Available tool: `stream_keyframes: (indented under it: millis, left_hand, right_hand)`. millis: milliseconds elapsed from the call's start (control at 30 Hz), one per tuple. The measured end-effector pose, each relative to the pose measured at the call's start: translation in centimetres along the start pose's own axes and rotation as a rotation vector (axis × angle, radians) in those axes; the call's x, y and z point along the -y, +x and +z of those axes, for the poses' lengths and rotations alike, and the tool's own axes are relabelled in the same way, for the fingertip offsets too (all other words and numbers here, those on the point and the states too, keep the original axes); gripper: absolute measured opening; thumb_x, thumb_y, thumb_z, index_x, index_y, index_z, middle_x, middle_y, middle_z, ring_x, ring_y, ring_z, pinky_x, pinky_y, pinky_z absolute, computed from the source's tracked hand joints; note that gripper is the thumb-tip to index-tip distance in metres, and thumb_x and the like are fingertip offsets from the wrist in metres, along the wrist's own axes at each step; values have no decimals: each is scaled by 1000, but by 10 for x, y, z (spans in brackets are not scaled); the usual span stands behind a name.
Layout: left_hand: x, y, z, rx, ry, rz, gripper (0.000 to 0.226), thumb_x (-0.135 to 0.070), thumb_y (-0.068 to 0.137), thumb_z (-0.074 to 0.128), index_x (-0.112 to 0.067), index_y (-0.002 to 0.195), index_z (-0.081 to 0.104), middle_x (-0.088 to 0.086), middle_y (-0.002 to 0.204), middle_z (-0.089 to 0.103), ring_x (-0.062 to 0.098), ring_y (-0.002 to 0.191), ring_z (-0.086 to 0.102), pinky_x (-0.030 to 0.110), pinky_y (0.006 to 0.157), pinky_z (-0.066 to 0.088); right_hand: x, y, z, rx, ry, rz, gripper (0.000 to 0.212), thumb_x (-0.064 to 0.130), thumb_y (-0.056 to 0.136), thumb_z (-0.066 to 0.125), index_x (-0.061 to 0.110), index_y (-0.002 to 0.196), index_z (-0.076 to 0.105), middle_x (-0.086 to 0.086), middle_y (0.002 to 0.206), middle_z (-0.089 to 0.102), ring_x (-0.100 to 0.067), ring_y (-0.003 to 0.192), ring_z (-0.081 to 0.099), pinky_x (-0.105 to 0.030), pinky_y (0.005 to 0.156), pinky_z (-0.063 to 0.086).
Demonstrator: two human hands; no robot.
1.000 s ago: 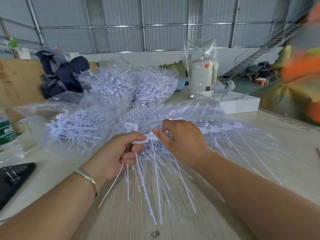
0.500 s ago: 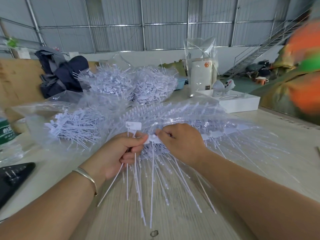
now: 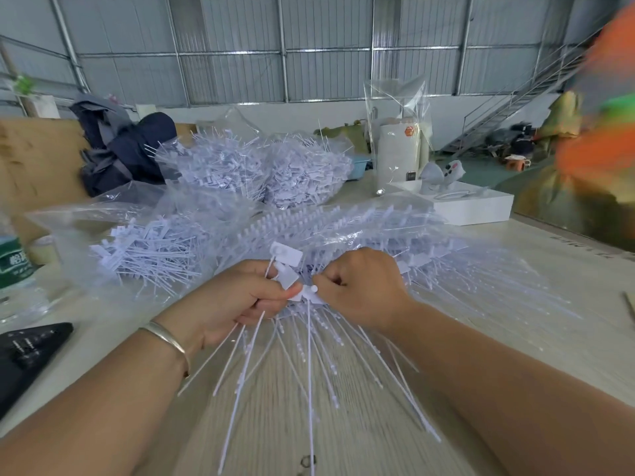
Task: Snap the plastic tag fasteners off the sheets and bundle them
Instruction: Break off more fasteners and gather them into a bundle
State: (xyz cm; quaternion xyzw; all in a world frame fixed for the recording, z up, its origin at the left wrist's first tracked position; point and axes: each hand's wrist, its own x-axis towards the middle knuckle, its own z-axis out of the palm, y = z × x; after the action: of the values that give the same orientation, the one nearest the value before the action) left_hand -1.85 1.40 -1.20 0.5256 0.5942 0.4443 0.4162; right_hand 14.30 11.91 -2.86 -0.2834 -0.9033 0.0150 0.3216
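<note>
Corrugated metal walls and a steel staircase at the upper right of the frame enclosed a pale wooden table (image 3: 343,424), crowded across the middle of the frame with clear bags of loose tags (image 3: 254,173). At centre frame the left hand (image 3: 237,300) curled around a small bundle of freed fasteners (image 3: 285,269), their thin tails fanning toward the lower edge. Just beside it, the right hand (image 3: 364,290) pinched a tag head (image 3: 309,292) on the sheet of fasteners (image 3: 395,235), which lay directly behind both hands. A clean break probably called for a short twist close to the runner, the bundle held steady so the tails stayed aligned. A white box (image 3: 477,207) sat at mid right.
</note>
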Motion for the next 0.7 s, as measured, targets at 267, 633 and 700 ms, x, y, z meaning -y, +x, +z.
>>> stream_keyframes:
  millis: [267, 633, 700]
  left_hand:
    - [5, -1, 7, 11, -308, -16, 21, -17, 78, 72, -15, 66, 55, -7, 45, 32, 2, 34, 22, 13, 32, 14]
    - [-2, 0, 6, -59, -508, 8, 18, -32, 72, 66, -18, 74, 56, 1, 65, 63, 8, 52, 55, 13, 41, 36]
    - [-2, 0, 7, -58, -447, -20, 21, -39, 74, 63, -22, 72, 52, -3, 59, 57, 6, 44, 52, 13, 38, 37]
  right_hand:
    - [-8, 0, -14, -130, 76, 27, 32, 34, 72, 36, 16, 48, 24, -1, 45, 23, -15, 46, 22, -27, 46, 18]
    - [15, 1, -29, -205, 151, -206, 11, 8, 77, 42, 3, 72, 49, -8, 65, 45, -25, 62, 39, -39, 58, 31]
    - [17, 1, -28, -213, 155, -223, 9, 7, 79, 43, 3, 76, 51, -8, 69, 48, -25, 65, 40, -40, 61, 33]
